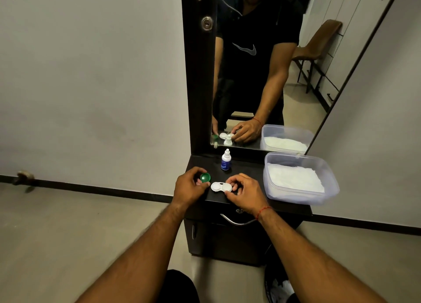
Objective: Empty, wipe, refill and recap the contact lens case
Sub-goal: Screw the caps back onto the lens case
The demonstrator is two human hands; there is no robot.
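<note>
The white contact lens case (pixel 220 186) lies on the black dresser top (pixel 248 166), both wells uncovered. My left hand (pixel 190 186) holds a green cap (pixel 205 177) by its edge, just left of the case, hollow side showing. My right hand (pixel 243 192) pinches the right end of the case; a small white piece, perhaps the other cap, shows among its fingers. A small white solution bottle (pixel 225 160) with a blue label stands upright behind the case, its cap on.
A clear plastic tub (pixel 328 173) holding white tissue sits on the right of the dresser top. A mirror (pixel 262 63) rises behind, reflecting the person and a chair. A drawer handle (pixel 237 221) sits below the front edge. Grey floor lies to the left.
</note>
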